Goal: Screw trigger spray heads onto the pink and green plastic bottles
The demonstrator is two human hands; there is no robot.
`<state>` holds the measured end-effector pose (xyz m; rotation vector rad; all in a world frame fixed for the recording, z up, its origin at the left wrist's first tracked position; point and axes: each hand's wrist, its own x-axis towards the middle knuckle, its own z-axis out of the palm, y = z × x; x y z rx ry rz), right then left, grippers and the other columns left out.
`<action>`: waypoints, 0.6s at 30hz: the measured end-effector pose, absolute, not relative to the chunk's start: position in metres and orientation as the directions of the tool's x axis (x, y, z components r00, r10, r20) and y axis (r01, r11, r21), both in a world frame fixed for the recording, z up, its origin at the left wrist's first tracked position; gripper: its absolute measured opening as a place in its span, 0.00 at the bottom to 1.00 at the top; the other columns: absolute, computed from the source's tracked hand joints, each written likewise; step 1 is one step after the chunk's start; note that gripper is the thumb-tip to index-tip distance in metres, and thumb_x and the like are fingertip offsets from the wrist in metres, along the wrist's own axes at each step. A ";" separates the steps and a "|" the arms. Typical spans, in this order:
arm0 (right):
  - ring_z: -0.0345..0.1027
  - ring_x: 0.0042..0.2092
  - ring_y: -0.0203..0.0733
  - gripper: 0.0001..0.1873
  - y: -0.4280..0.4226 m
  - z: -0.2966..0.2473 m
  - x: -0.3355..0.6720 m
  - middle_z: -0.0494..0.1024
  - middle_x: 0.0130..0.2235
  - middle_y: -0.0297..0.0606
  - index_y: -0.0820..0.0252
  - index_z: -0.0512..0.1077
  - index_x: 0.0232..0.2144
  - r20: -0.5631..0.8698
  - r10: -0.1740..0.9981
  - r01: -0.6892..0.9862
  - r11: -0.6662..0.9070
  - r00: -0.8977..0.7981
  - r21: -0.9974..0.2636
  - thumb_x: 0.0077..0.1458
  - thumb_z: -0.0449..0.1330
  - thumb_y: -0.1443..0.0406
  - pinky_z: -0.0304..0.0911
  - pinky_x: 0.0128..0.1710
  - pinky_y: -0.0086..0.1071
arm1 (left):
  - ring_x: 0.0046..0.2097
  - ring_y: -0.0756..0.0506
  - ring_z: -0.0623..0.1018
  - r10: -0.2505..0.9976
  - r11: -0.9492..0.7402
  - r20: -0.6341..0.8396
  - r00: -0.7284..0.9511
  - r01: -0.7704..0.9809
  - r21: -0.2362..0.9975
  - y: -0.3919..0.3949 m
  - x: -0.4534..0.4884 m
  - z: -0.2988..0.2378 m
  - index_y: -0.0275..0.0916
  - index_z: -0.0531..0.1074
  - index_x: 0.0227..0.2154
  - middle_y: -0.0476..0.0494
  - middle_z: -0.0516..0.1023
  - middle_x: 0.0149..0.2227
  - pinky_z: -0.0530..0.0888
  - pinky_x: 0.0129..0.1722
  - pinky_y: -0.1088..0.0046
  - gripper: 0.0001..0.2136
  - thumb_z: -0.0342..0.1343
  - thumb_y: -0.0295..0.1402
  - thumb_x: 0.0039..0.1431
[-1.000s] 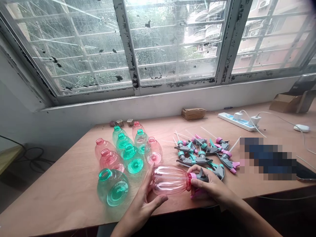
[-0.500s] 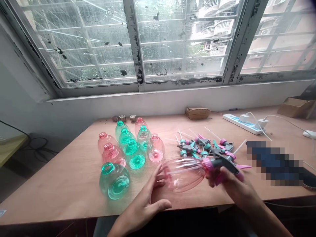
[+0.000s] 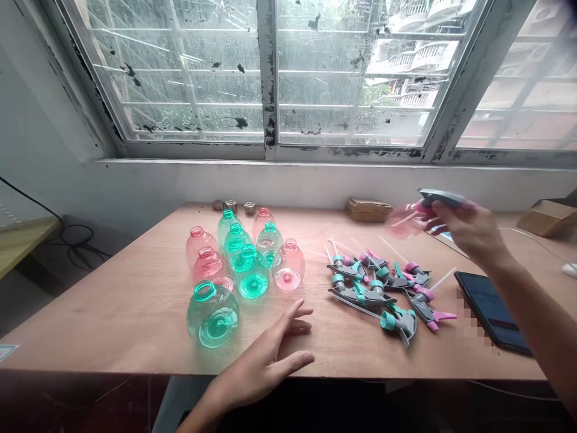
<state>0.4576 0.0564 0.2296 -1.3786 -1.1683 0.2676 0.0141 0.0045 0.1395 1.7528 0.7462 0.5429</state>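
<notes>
My right hand grips a pink spray bottle by its trigger head, raised over the back right of the table; motion smears it a little. The bottle lies nearly sideways, its base pointing left. Near the front edge, my left hand is open, fingers apart, holding nothing. To its left stand several open-necked bottles, green ones and pink ones, without spray heads. Between my hands lies a pile of loose trigger spray heads in grey, pink and teal, some with thin clear tubes.
A dark tablet lies at the right. A brown paper packet and small blocks sit along the back. The white power strip is mostly hidden behind my right hand. A cardboard box stands at the far right. The wooden table meets a windowed wall.
My right hand has carried the pink spray bottle up, back and to the right, away from my left hand. My left hand stays open near the front edge. The view has shifted slightly.
</notes>
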 end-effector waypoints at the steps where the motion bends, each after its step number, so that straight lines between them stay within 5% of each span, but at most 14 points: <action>1: 0.76 0.27 0.35 0.20 0.072 0.228 0.462 0.84 0.36 0.49 0.71 0.79 0.45 0.444 0.761 0.445 0.229 0.473 -0.866 0.65 0.62 0.57 0.67 0.25 0.27 | 0.66 0.41 0.71 0.719 -0.200 -0.007 0.695 0.216 0.956 0.004 0.014 0.139 0.54 0.49 0.72 0.43 0.64 0.70 0.66 0.68 0.57 0.35 0.60 0.36 0.67; 9: 0.73 0.22 0.26 0.30 0.141 0.221 0.458 0.82 0.40 0.68 0.88 0.73 0.46 0.348 0.808 0.429 0.132 0.475 -0.894 0.68 0.53 0.55 0.59 0.23 0.21 | 0.65 0.41 0.72 0.713 -0.225 0.003 0.701 0.225 0.948 0.005 0.012 0.139 0.52 0.49 0.72 0.42 0.68 0.67 0.66 0.68 0.58 0.35 0.60 0.36 0.67; 18: 0.76 0.22 0.37 0.19 0.174 0.205 0.445 0.85 0.31 0.49 0.68 0.78 0.34 0.244 0.902 0.538 0.016 0.356 -0.843 0.70 0.57 0.58 0.66 0.16 0.24 | 0.65 0.42 0.72 0.714 -0.221 -0.016 0.700 0.248 0.943 0.005 0.011 0.139 0.52 0.50 0.71 0.44 0.70 0.66 0.65 0.68 0.59 0.35 0.60 0.37 0.67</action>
